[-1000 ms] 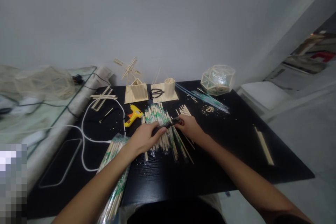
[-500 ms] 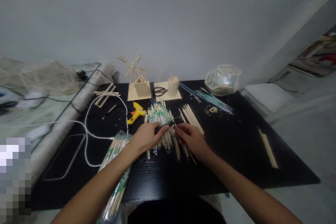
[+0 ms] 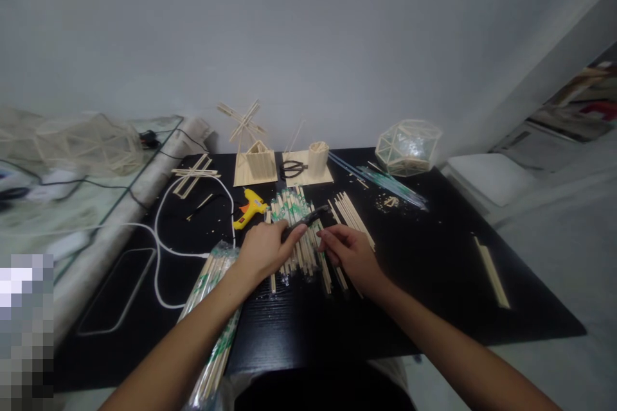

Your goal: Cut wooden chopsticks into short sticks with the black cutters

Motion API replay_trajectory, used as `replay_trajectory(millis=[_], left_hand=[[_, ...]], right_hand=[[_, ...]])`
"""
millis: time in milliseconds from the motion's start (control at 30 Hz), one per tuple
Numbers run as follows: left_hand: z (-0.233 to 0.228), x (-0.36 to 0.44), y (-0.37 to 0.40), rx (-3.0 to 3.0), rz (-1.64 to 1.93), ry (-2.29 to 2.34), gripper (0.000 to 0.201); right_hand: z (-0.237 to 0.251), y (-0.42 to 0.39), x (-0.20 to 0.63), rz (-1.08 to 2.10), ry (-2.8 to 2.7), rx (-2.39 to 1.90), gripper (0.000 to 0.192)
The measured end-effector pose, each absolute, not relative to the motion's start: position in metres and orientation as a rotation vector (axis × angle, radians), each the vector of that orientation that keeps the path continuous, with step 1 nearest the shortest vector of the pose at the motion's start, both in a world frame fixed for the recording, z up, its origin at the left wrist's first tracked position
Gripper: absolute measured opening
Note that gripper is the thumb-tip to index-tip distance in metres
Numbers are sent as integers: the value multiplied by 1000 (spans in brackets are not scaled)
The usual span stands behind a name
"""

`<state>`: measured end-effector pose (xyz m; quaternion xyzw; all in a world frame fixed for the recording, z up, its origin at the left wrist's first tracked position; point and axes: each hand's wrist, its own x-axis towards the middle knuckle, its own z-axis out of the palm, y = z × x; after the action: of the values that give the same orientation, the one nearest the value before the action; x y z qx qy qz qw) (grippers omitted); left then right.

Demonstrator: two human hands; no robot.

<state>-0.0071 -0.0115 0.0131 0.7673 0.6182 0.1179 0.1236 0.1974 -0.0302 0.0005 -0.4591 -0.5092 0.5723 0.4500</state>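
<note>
Left hand: the left hand (image 3: pixel 264 249) is gripping a dark tool (image 3: pixel 305 221) over the stick pile (image 3: pixel 294 231).
Right hand: the right hand (image 3: pixel 348 252) is resting just right of the stick pile, fingers curled on loose sticks; whether it is grasping one, I cannot tell.
Stick pile: lying mid-tabletop (image 3: pixel 434 270).
Glue gun: the yellow glue gun (image 3: pixel 247 209) is lying just left of the stick pile.
Scissors: the scissors (image 3: pixel 292 169) are lying behind the stick pile.

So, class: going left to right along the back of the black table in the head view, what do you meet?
Crossed stick frame → windmill model → black scissors → stick cup → faceted stick dome.
</note>
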Motion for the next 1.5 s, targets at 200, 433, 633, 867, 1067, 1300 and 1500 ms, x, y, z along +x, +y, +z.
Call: replay_trajectory(millis=[200,433,633,867,1067,1300,1500], left_hand=[[8,-13,-4,2021,699,1598,63],[8,-13,-5,2114,798,1575,55],[6,-8,-13,2444,688,1704,48],[6,-3,-16,2541,671,1702,46],[6,-2,-18,2562,640,1734,49],[6,-1,-17,2568,614,1737,48],[5,1,-19,2522,562,1779,48]], right_hand=[[-4,-29,207,1483,-1205,-1100,33],[-3,-28,209,1498,-1215,-1093,34],[2,-31,203,1458,-1211,-1068,33],[8,-34,203,1411,-1245,-1138,36],[7,-33,204,1418,-1231,-1150,39],[4,-33,206,1433,-1251,-1164,40],[7,-33,205,1464,-1216,-1149,38]])
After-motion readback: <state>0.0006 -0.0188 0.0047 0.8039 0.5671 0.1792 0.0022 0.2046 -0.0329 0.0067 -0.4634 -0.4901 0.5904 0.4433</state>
